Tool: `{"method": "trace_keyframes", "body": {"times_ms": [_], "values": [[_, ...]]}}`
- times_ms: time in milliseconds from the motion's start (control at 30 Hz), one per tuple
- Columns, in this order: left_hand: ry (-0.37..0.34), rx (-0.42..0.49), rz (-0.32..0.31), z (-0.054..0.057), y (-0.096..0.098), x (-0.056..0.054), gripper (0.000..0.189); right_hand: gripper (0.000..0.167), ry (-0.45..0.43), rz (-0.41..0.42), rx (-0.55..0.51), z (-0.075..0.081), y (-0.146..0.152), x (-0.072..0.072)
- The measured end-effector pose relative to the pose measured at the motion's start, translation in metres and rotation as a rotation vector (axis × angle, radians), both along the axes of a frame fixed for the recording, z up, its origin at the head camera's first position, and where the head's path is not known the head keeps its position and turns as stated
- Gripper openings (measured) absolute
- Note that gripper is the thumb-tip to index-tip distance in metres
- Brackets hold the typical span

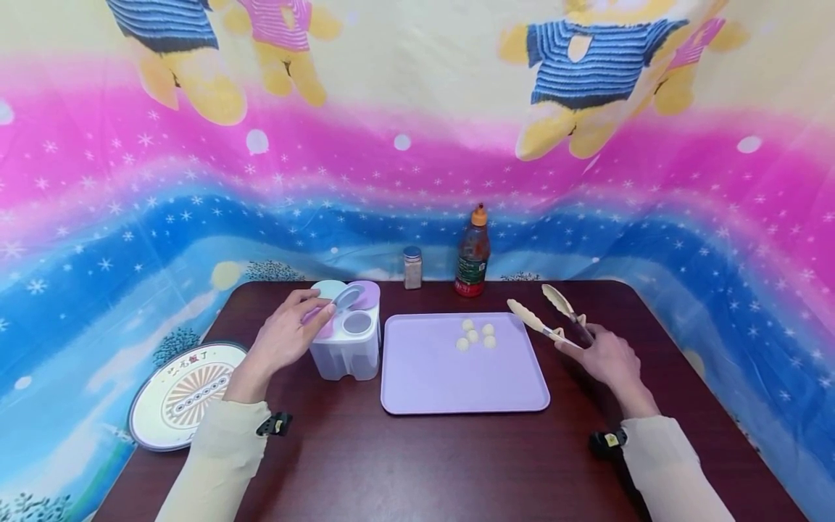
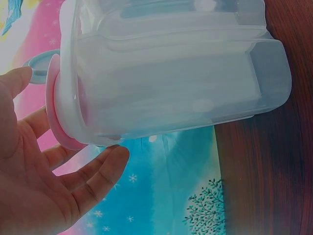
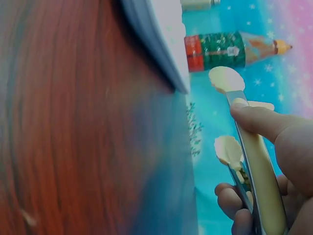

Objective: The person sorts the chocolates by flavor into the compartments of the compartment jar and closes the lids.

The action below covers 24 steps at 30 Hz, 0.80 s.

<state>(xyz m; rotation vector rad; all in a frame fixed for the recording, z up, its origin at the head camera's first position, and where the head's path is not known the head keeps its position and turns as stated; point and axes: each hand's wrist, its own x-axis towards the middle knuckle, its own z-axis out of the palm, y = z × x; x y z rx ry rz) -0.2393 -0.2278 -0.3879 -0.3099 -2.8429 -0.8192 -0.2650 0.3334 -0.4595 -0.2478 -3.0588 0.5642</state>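
My left hand (image 1: 287,335) is at the top of a translucent storage box (image 1: 346,357) with colored lids, pinching a raised grey-blue lid (image 1: 350,296) between thumb and fingers. Beside that lid, one round opening (image 1: 356,322) of the box is uncovered. In the left wrist view, the thumb lies on the grey-blue lid (image 2: 41,66) and the other fingers spread by the pink lid (image 2: 61,107). My right hand (image 1: 612,359) grips a pair of tongs (image 1: 531,317) with cream scalloped tips, spread apart with nothing between them, near the right edge of the purple tray (image 1: 457,388).
Several small white balls (image 1: 472,336) lie on the tray's upper right part. Behind it stand a sauce bottle (image 1: 472,261) with an orange cap and a small blue-capped jar (image 1: 412,268). A patterned oval plate (image 1: 159,424) lies at the left, partly behind the left forearm.
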Motion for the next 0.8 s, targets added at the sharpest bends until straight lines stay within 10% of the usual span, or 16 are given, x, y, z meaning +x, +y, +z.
{"method": "trace_keyframes", "body": {"times_ms": [800], "values": [[0.001,0.001,0.0,0.0,-0.001,-0.001,0.059,0.075,0.092,0.177,0.011,0.005,-0.025,0.006]]}}
